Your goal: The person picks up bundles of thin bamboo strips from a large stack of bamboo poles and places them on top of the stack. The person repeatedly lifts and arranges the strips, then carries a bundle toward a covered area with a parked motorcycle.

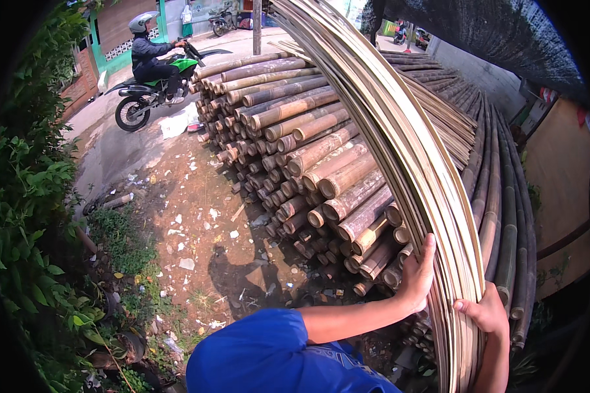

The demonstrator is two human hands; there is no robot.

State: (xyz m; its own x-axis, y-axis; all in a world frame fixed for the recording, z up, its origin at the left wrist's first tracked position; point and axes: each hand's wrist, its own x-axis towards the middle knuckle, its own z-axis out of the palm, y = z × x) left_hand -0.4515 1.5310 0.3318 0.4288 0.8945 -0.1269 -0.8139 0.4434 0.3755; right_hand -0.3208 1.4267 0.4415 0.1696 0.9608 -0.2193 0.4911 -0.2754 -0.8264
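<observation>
A thick bundle of long, split bamboo strips (432, 196) curves from the top middle of the view down to the lower right, close against my body. My left hand (418, 278) presses on its left side, thumb pointing up along the strips and the other fingers mostly hidden. On the right side, my right hand (488, 311) grips the same bundle, its thumb over the front and its fingers out of sight behind. Beyond the bundle lies a big stack of cut bamboo poles (334, 177), their round ends facing left.
More split strips (449, 121) lie on top of the stack, and long dark poles (505, 262) slope down at right. A dark tarp (498, 39) hangs overhead. Left are leafy bushes (33, 196) and littered ground (177, 242). A helmeted rider (152, 56) sits on a green motorcycle (157, 85).
</observation>
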